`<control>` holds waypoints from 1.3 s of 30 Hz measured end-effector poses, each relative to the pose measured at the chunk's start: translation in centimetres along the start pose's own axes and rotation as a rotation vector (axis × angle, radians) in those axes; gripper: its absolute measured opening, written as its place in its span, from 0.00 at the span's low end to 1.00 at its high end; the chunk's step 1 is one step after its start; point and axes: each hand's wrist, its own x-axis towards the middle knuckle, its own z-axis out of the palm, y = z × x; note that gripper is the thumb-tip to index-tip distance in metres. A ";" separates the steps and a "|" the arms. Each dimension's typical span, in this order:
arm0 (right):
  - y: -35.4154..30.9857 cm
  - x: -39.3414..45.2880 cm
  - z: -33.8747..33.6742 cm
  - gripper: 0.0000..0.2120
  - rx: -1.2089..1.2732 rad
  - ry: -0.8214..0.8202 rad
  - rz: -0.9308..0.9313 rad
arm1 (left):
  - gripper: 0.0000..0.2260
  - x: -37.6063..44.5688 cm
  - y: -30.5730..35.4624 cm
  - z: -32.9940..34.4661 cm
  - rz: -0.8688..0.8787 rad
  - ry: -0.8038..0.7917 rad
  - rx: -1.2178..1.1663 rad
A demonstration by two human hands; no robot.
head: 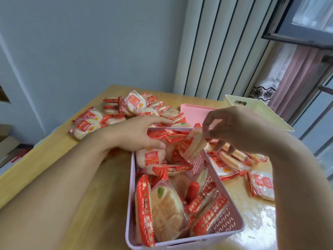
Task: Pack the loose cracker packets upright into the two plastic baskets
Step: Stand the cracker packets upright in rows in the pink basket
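Two hands over the lilac basket [131,179]: right hand [239,129] pinching a packet [195,145], left hand [138,134] spread on packed ones.

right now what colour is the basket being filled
Pale lilac-pink basket, with a perforated lattice wall; the head view shows it.

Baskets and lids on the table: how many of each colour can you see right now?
Lilac basket, holding packets: 1
Cream basket, far right: 1
Pink lid, flat behind the hands: 1
Total: 3
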 end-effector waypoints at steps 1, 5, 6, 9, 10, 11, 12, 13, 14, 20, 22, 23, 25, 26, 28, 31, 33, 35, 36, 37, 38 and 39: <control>0.2 0.1 0.0 0.06 -0.016 0.004 -0.017 | 0.26 0.2 0.2 0.1 0.009 0.063 -0.017; 0.4 -0.1 -0.5 0.07 -0.045 0.038 -0.155 | 0.25 0.7 1.0 1.3 0.078 0.200 -0.128; 0.4 -0.2 -0.6 0.07 -0.033 0.025 -0.180 | 0.26 0.7 1.2 1.6 0.101 0.207 -0.131; 0.8 0.3 -0.1 0.09 -0.063 -0.015 -0.183 | 0.21 0.6 1.4 1.6 0.128 0.220 -0.076; 1.0 0.6 0.3 0.10 -0.086 -0.009 -0.172 | 0.15 0.6 1.5 1.5 0.137 0.223 -0.066; 1.2 0.9 0.6 0.10 -0.097 0.006 -0.168 | 0.10 0.6 1.6 1.5 0.138 0.229 -0.060; 1.3 1.2 0.8 0.08 -0.081 0.030 -0.168 | 0.11 0.7 1.5 1.6 0.135 0.237 -0.045; 1.3 1.4 1.1 0.04 -0.051 0.050 -0.171 | 0.13 0.7 1.5 1.6 0.137 0.238 -0.019; 1.1 1.5 1.4 0.03 -0.031 0.071 -0.174 | 0.15 0.8 1.5 1.8 0.137 0.240 0.002; 0.3 2.9 4.8 0.13 -0.239 0.136 -0.234 | 0.21 0.7 1.3 2.2 0.085 0.180 0.022; 0.4 3.1 4.7 0.11 -0.282 0.134 -0.217 | 0.38 -0.1 1.3 1.0 0.023 0.065 0.068; 0.4 3.0 4.5 0.11 -0.306 0.125 -0.212 | 0.42 -0.6 1.2 0.2 -0.010 0.006 0.100; 0.5 2.9 4.4 0.12 -0.346 0.124 -0.218 | 0.45 -1.5 1.0 -1.5 -0.054 -0.080 0.170; 0.4 3.0 4.7 0.12 -0.368 0.132 -0.222 | 0.46 -1.9 0.9 -2.1 -0.074 -0.103 0.194; 0.2 3.2 5.4 0.12 -0.403 0.150 -0.219 | 0.46 -2.0 0.8 -2.5 -0.111 -0.091 0.225; 0.3 3.8 6.2 0.14 -0.409 0.123 -0.175 | 0.43 -1.5 0.5 -1.9 -0.114 -0.052 0.187; 0.4 3.9 6.3 0.13 -0.428 0.087 -0.168 | 0.40 -1.2 0.2 -1.6 -0.104 -0.028 0.153; 0.3 3.8 5.9 0.11 -0.469 0.073 -0.188 | 0.36 -1.2 0.3 -1.5 -0.098 0.002 0.153; 0.2 3.7 5.7 0.10 -0.497 0.089 -0.202 | 0.33 -1.1 0.4 -1.5 -0.097 0.019 0.158; 0.1 3.6 5.5 0.10 -0.525 0.121 -0.216 | 0.31 -1.1 0.4 -1.4 -0.098 0.033 0.164; -0.1 3.5 5.4 0.10 -0.549 0.157 -0.227 | 0.29 -1.1 0.4 -1.4 -0.106 0.039 0.163; -0.2 3.5 5.5 0.09 -0.572 0.181 -0.231 | 0.27 -1.0 0.4 -1.4 -0.110 0.043 0.159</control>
